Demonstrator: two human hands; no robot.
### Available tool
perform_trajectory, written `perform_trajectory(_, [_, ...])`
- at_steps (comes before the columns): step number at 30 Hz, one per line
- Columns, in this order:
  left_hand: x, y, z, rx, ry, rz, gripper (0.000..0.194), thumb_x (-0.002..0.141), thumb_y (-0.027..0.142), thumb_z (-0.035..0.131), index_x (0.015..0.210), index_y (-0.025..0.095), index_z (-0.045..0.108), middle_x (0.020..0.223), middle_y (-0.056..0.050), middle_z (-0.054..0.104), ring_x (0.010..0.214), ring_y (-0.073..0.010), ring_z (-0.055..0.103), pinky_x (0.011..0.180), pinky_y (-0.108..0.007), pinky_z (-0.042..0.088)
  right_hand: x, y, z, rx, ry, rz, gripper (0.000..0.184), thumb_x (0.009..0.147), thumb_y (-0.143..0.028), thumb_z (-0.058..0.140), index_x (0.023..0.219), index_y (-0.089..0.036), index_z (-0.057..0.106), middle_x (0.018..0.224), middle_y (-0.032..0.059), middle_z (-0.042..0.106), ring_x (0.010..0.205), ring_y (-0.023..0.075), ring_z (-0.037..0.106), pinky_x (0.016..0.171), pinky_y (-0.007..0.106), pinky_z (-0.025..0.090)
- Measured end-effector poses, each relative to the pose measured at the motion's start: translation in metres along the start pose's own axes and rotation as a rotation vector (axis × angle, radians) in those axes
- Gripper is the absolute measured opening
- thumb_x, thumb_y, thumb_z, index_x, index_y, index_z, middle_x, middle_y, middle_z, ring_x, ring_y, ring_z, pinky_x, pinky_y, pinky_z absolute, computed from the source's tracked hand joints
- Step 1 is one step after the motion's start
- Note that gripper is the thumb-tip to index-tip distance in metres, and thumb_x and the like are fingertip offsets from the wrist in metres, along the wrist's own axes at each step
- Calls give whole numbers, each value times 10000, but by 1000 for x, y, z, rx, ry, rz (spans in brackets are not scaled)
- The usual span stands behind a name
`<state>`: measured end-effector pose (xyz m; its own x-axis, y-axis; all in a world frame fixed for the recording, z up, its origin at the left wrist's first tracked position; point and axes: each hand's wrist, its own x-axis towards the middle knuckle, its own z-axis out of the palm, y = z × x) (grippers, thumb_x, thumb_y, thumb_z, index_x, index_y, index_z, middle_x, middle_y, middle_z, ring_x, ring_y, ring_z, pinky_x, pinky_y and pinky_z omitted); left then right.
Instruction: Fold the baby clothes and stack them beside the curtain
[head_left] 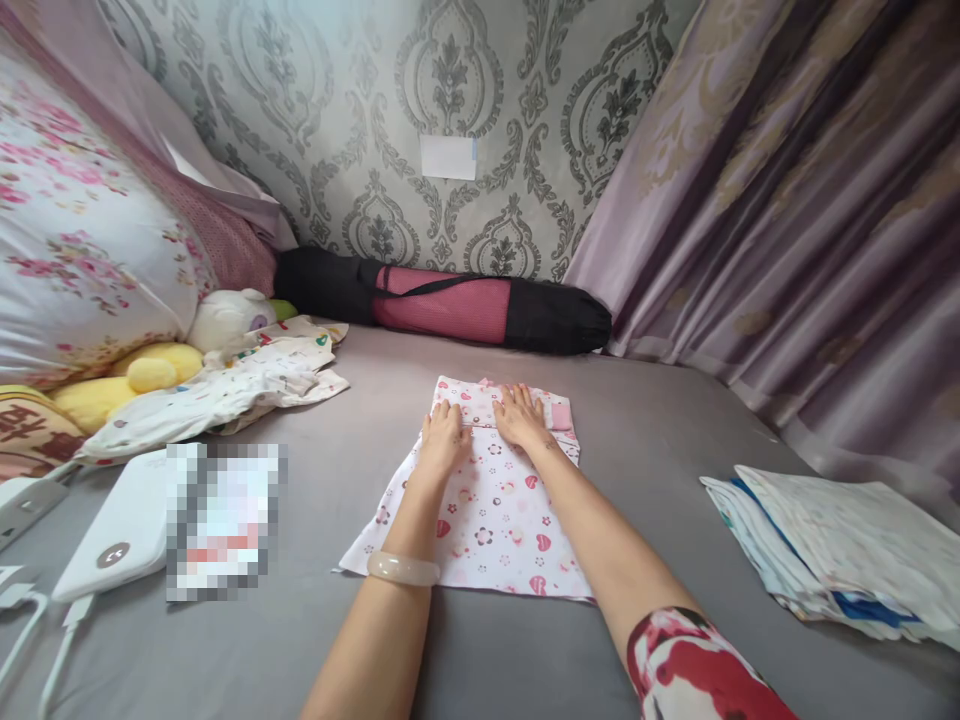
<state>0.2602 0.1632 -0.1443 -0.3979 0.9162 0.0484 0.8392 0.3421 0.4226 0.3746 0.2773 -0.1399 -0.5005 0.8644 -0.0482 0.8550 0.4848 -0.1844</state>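
Note:
A small white garment (pixel 487 515) with pink hearts and flowers lies flat in front of me, its top part folded over and a pink cuff (pixel 560 417) showing at the right. My left hand (pixel 445 436) rests on the folded part near its left edge, fingers stretched forward. Beside it, my right hand (pixel 520 413) presses flat on the same fold, fingers spread. Neither hand grips the cloth. A pale bangle (pixel 403 569) circles my left wrist.
Folded clothes (pixel 847 550) are stacked at the right. To the left lie a white power bank (pixel 131 525) with a cable, a blurred packet (pixel 225 522), a crumpled printed garment (pixel 247 385) and plush toys (pixel 161 370). A black and pink rolled bag (pixel 442 303) lies along the wall.

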Motion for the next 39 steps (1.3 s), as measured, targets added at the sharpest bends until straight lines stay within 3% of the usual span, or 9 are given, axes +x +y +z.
perform_trajectory(5, [4,-6,2,-89,75,0,293,890,186,434,1169,160,522,1413,-168,471,1350,-266,393,1094,-442,311,5,-29,3,31,31,-119,584,993,-392,206,1523,-153,255,1605,103,170,1475,234,102,1175,476,44])
perform_trajectory(10, [7,-10,-1,-181,101,-30,285,866,122,438,1116,156,572,1298,-159,564,1270,-258,483,1048,-410,375,9,-40,16,44,18,-129,593,995,-381,161,1520,-121,250,1595,93,207,1472,222,109,1172,499,31])
perform_trajectory(17, [5,-15,-24,-454,95,-291,445,890,135,415,1325,123,507,1357,-164,559,1262,-255,518,1034,-351,394,10,-41,15,43,-3,-107,594,995,-387,173,1521,-123,249,1601,98,183,1473,226,106,1172,498,32])
perform_trajectory(23, [3,-24,-38,-563,218,-392,444,904,130,358,1316,97,521,1386,-163,536,1308,-253,477,1070,-353,368,12,-66,12,78,48,-174,584,989,-365,212,1501,-97,296,1598,120,182,1474,239,104,1174,489,16])
perform_trajectory(31, [7,-37,-38,-672,434,-468,390,905,138,337,1223,112,561,1250,-131,628,1200,-219,556,1046,-338,400,13,-85,33,111,109,-220,558,997,-372,218,1494,-138,314,1570,103,281,1452,223,185,1173,472,42])
perform_trajectory(39, [8,-37,-36,-709,440,-493,360,897,144,353,1183,137,571,1211,-121,647,1160,-224,577,1018,-351,420,9,-95,22,105,67,-189,571,990,-353,237,1499,-102,296,1583,125,238,1459,251,161,1166,484,59])
